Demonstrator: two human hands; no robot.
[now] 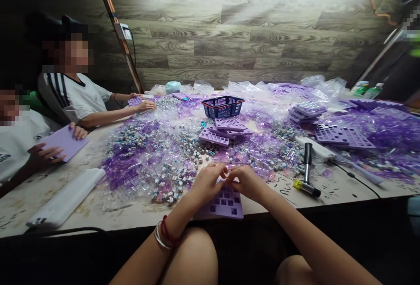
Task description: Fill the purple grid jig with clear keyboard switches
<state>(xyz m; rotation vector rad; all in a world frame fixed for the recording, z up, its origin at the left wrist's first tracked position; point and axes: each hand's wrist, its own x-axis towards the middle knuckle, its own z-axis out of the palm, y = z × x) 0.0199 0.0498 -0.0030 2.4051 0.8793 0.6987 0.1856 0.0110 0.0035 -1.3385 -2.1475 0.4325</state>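
Note:
A purple keyboard plate (226, 204) with rows of square holes lies at the table's front edge, just in front of my knees. Over its far part, my left hand (210, 180) and my right hand (245, 181) meet with their fingertips pinched close together. Whatever is between the fingers is too small or hidden to name. Past my hands spreads a heap of small grey-white keyboard switches (170, 189) with blue tops, mixed with clear and purple plastic pieces (123, 169). A stack of similar purple plates (229, 127) rests on the heap.
A dark basket (223, 107) stands beyond the stack. To the right lie a hammer (307, 169), a white lamp bar (316, 148), and more plates (343, 136). Another white bar (67, 197) lies left. Two co-workers at the left hold purple plates (67, 143).

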